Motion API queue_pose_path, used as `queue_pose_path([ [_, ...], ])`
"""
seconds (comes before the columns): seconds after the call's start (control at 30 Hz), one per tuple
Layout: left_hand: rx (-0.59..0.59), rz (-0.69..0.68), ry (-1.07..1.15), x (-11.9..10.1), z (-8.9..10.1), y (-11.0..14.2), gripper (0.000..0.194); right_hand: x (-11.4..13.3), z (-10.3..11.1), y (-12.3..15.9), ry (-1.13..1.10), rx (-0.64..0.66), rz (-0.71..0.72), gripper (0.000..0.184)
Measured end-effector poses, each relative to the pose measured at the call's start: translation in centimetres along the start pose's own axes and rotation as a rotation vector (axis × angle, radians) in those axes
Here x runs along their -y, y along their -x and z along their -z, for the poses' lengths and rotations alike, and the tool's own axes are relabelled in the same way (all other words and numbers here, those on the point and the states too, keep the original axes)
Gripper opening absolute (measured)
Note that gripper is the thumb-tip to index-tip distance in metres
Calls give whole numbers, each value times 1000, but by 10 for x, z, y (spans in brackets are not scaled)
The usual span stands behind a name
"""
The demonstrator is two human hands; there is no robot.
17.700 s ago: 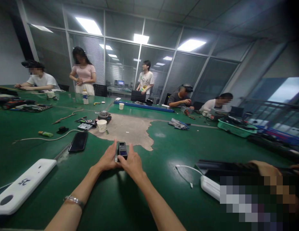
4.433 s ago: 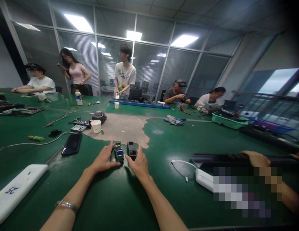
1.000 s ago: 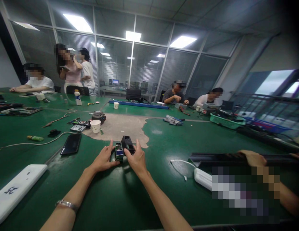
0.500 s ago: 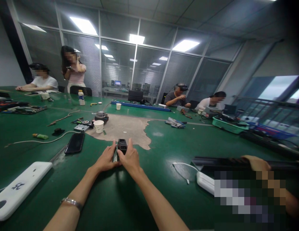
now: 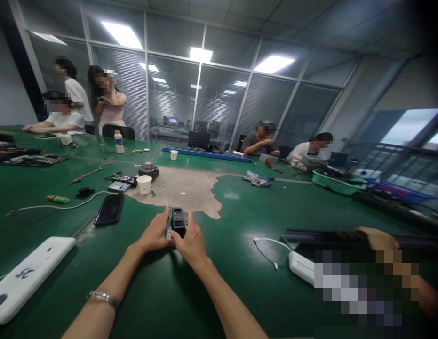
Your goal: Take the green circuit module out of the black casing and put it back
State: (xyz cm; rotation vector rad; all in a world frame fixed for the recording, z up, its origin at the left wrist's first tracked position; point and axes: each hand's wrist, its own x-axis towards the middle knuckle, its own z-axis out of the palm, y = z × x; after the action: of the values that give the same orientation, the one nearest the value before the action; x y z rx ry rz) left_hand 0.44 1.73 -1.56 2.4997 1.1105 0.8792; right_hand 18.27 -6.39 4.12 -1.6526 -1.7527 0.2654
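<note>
My right hand (image 5: 191,239) grips a small black box-shaped device (image 5: 178,217) that has a little panel or screen on its near face. My left hand (image 5: 154,234) is curved around the left side of the same device, its thumb close to the right thumb. A small pale piece shows between the left palm and the device; I cannot make out what it is. Both hands are low over the green table (image 5: 240,292), just short of a bare worn patch (image 5: 190,188). The left fingertips' exact contact is hidden.
Left lie a black smartphone (image 5: 109,209), a white case (image 5: 31,280) and a cable (image 5: 74,203). Ahead stand a paper cup (image 5: 144,184) and a dark motor-like part (image 5: 148,170). Right are a white power bank (image 5: 300,267) and another person's hand (image 5: 377,238) on a black rail.
The black device has tilted, so its near panel now shows more. Both hands stay around it. Another person in white has appeared at the far left.
</note>
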Motion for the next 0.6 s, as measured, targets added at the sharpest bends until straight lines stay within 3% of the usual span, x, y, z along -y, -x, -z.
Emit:
queue_pose_path([
  [0.33, -10, 3, -14, 0, -1, 0, 134, 1, -12, -6, -56, -18, -36, 84],
  [0.6, -3, 26, 5, -4, 4, 0, 145, 0, 20, -21, -203, -160, 2, 86],
])
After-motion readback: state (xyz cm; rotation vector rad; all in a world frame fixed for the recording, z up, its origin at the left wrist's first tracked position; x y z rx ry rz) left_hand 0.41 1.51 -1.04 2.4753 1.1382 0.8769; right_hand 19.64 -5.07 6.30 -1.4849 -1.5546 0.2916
